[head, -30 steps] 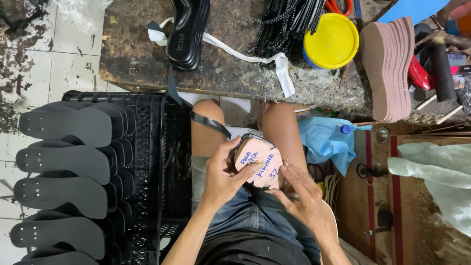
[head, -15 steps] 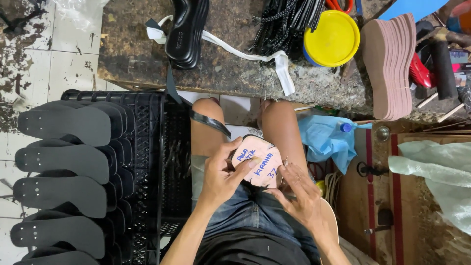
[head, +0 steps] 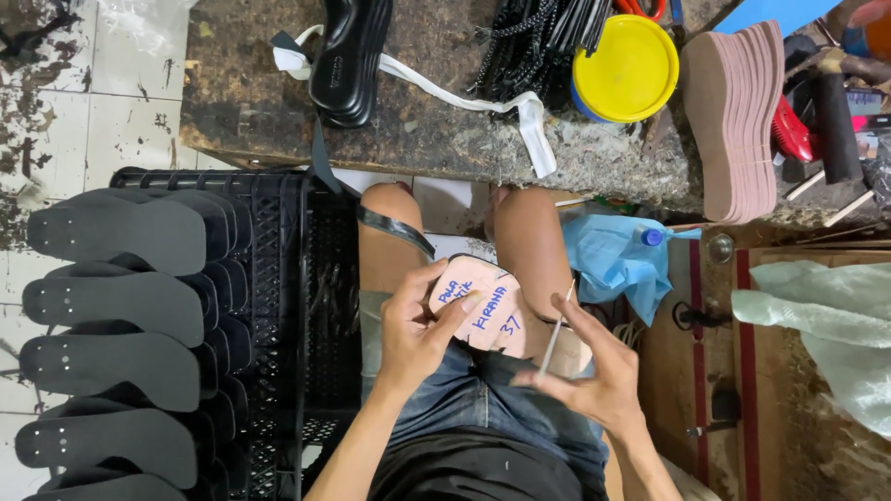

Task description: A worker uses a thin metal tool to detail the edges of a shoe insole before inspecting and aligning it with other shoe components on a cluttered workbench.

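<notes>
pink sole (head: 492,315) under left fingers (head: 444,311), right-hand stick (head: 554,334)

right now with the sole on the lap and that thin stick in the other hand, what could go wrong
The thin stick is pinched only by the right hand fingertips, so it might slip. The pink sole rests on the lap in the left hand alone and could tilt. The dangling black strap may snag.

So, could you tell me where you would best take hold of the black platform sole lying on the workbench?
Probably across the middle of the black platform sole, fingers on its two long side walls, coming from above. It lies flat and lengthwise on the workbench, both sides look exposed, and only the white strap runs close by. The person's left hand and right hand are busy at the pink sole.
</notes>
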